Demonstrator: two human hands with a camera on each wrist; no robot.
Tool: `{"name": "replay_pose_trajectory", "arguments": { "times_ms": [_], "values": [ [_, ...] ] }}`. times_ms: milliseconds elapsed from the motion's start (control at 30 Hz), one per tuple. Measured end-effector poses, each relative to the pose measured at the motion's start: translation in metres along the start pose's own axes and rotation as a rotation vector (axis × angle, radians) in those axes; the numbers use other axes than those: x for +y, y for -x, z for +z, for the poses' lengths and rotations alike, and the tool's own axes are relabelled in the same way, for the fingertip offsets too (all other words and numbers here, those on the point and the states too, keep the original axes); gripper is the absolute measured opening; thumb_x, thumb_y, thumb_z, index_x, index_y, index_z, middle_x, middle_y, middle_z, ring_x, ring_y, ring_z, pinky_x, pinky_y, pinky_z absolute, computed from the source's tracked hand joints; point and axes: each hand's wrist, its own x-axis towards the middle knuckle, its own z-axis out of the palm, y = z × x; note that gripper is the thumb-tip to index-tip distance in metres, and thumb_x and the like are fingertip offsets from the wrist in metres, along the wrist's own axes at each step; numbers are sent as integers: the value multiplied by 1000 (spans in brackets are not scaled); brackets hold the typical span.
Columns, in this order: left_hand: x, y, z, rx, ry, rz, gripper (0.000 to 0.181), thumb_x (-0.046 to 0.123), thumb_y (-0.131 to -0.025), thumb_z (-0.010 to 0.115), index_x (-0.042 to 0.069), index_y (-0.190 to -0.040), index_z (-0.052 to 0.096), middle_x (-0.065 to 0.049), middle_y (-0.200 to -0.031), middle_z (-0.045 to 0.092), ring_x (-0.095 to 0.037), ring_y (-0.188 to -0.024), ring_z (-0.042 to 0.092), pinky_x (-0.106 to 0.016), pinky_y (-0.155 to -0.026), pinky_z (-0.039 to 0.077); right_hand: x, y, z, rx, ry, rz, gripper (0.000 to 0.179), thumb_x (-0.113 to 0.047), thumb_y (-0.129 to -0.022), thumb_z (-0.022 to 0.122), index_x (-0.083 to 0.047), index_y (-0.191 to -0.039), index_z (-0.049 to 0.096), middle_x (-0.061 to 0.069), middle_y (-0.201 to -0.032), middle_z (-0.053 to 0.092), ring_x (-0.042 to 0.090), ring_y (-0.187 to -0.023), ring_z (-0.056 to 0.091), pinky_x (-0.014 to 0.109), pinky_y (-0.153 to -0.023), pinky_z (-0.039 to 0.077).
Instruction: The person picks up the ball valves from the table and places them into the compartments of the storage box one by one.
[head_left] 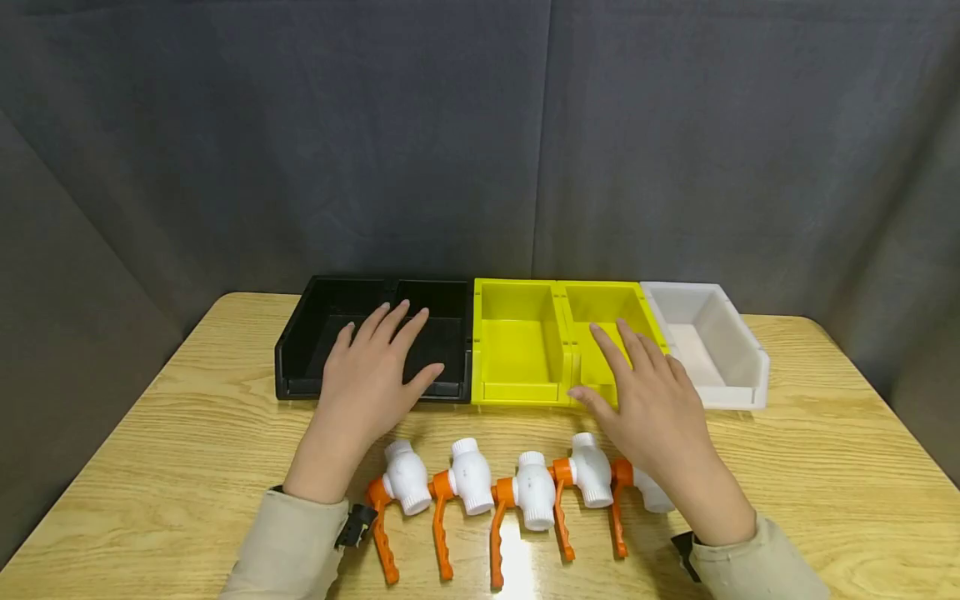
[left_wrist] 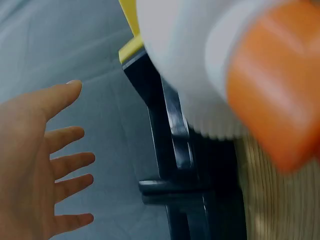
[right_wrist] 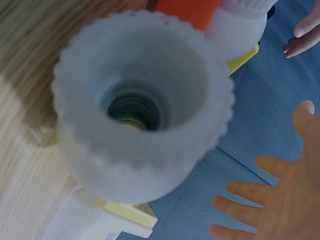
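My left hand (head_left: 369, 375) hovers with spread fingers over the black bins (head_left: 300, 388), holding nothing. Fingers also spread, my right hand (head_left: 651, 400) is above the right yellow bin (head_left: 603, 296) and grips nothing. Below the hands, several white ball valves with orange lever handles lie in a row; the leftmost valve (head_left: 408, 479) is beside my left wrist. The rightmost valve (head_left: 651, 492) is partly hidden by my right forearm. Close up, a white valve body (left_wrist: 175, 45) fills part of the left wrist view, and a valve's ribbed open end (right_wrist: 145, 165) dominates the right wrist view.
Behind the valves stands a row of bins: black at left, the left yellow bin (head_left: 519, 358) in the middle, a white bin (head_left: 712, 346) at right. They sit on a wood-grain table (head_left: 150, 483). A dark grey curtain (head_left: 420, 142) hangs behind.
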Motion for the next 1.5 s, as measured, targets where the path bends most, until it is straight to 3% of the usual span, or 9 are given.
{"name": "replay_pose_trajectory", "arguments": {
  "times_ms": [233, 467, 733, 1033, 1500],
  "values": [
    [-18, -1, -3, -2, -9, -37, 71, 48, -94, 65, 16, -152, 42, -12, -155, 39, -34, -142, 33, -58, -114, 25, -1, 1, -2, 9, -17, 18, 75, -55, -97, 53, -13, -155, 32, 23, -154, 33, 44, -136, 37, 63, -107, 32],
    [-36, 2, -10, -47, 31, -88, 64, 42, -95, 65, 9, -148, 47, -17, -149, 45, -37, -137, 39, -59, -112, 27, -3, 1, -3, 38, -28, 28, 71, -56, -99, 49, -6, -148, 43, 24, -145, 46, 44, -130, 45, 63, -102, 37],
    [-56, 7, -18, -72, 69, -145, 55, 35, -96, 65, 7, -142, 53, -21, -144, 49, -42, -134, 40, -64, -109, 27, -5, 2, -5, 98, -18, 3, 53, -38, -96, 64, -1, -134, 58, 24, -131, 59, 43, -120, 55, 61, -95, 43],
    [-71, 9, -17, -134, 118, -161, 53, 33, -95, 67, 7, -139, 56, -24, -140, 52, -46, -130, 44, -65, -106, 30, -4, 3, -4, 145, -11, -32, 46, -32, -94, 69, 1, -126, 63, 22, -121, 65, 42, -111, 61, 59, -87, 49],
    [-81, 11, -7, -253, 180, -206, 45, 25, -96, 66, 2, -134, 59, -27, -137, 54, -47, -123, 51, -62, -97, 42, -6, 3, -5, 114, 0, -14, 45, -31, -94, 70, 1, -125, 64, 21, -116, 68, 42, -104, 64, 57, -83, 51]
  ]
}}
